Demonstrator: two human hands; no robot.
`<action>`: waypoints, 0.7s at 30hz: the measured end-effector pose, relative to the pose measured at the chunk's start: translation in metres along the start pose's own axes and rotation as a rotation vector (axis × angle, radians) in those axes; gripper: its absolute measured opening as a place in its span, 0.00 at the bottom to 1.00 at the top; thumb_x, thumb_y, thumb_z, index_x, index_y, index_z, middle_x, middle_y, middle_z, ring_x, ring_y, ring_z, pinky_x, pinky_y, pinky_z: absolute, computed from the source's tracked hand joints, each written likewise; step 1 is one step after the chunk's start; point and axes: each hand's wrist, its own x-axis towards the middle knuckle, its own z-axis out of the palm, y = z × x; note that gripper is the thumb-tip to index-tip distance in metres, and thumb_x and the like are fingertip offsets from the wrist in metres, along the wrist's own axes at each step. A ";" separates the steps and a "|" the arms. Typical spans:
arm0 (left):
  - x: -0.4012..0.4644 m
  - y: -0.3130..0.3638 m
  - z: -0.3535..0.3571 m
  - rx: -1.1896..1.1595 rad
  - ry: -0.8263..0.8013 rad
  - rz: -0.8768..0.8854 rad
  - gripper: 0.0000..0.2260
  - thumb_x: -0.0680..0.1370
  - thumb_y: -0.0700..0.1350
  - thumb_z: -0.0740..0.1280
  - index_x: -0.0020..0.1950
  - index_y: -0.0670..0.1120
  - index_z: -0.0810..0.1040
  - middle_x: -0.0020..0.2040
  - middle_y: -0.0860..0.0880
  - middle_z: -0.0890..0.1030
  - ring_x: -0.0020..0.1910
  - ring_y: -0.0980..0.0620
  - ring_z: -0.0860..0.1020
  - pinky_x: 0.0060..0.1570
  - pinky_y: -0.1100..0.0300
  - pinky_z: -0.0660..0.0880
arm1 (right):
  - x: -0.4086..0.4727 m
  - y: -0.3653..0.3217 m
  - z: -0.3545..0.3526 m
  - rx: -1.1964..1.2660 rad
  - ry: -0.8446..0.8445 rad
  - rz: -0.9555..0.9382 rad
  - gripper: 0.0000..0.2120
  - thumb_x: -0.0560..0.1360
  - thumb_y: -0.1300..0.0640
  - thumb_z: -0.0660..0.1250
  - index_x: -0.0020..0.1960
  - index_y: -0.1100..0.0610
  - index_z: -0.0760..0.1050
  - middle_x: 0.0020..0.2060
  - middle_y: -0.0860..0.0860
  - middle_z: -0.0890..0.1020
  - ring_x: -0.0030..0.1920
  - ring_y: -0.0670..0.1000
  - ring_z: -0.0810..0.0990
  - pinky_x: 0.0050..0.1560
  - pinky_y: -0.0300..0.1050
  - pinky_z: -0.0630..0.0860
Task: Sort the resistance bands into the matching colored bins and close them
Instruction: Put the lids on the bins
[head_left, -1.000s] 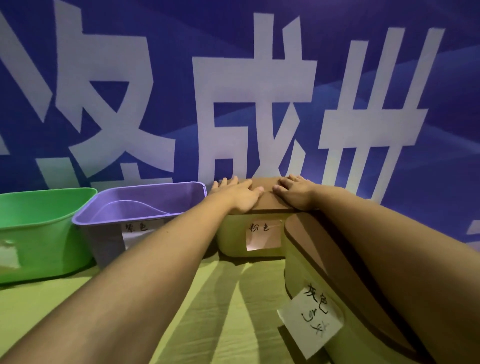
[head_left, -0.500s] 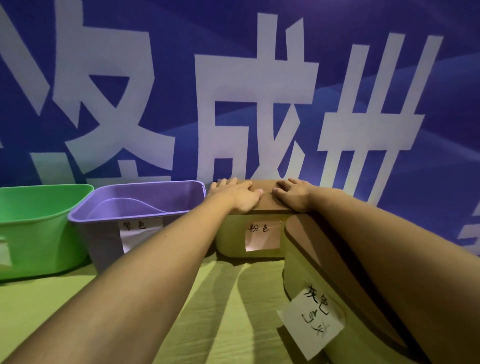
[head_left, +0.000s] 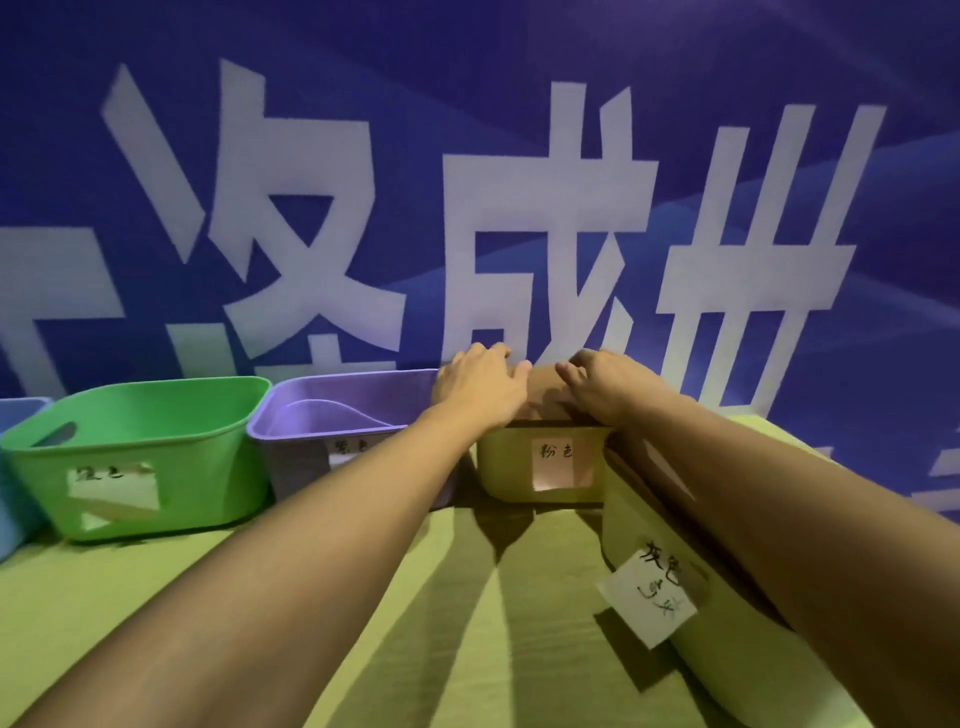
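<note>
From the head camera I had both arms stretched forward over the yellow-green tabletop toward the row of bins along the blue banner with its big white characters. My left hand lay palm-down on the brown lid of the cream bin with the pink paper label, fingers spread and fairly straight, reaching over the lid's far edge. My right hand rested on the same lid just beside the left, its fingers bent downward at the knuckles and pressing on the top; I saw nothing pinched in either hand. The lid sat flat on that bin. To its left, touching or nearly so, stood the purple bin, uncovered, with a purple resistance band curving inside it. Farther left was the green bin, also uncovered, with a torn white label on its front, and at the frame's left edge a sliver of a light blue bin. Under my right forearm sat a second cream bin with a brown lid on it and a handwritten white note on its side.
</note>
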 end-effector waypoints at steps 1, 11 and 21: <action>-0.012 -0.004 -0.010 0.005 0.015 -0.003 0.23 0.85 0.59 0.56 0.76 0.50 0.69 0.72 0.46 0.73 0.69 0.43 0.73 0.66 0.43 0.74 | -0.009 -0.014 -0.003 0.009 0.014 -0.038 0.20 0.86 0.46 0.56 0.75 0.53 0.69 0.68 0.56 0.76 0.65 0.57 0.76 0.64 0.54 0.77; -0.148 -0.131 -0.097 -0.020 0.136 -0.251 0.20 0.84 0.57 0.58 0.73 0.50 0.73 0.72 0.46 0.75 0.69 0.42 0.74 0.65 0.49 0.71 | -0.078 -0.176 0.025 0.300 0.099 -0.216 0.23 0.85 0.42 0.55 0.71 0.55 0.73 0.67 0.56 0.77 0.64 0.59 0.77 0.63 0.55 0.75; -0.282 -0.291 -0.191 0.121 0.194 -0.560 0.22 0.84 0.57 0.60 0.74 0.48 0.71 0.72 0.43 0.74 0.68 0.39 0.74 0.64 0.47 0.73 | -0.146 -0.358 0.059 0.425 0.036 -0.459 0.22 0.85 0.43 0.56 0.73 0.54 0.70 0.70 0.55 0.75 0.68 0.58 0.75 0.65 0.55 0.74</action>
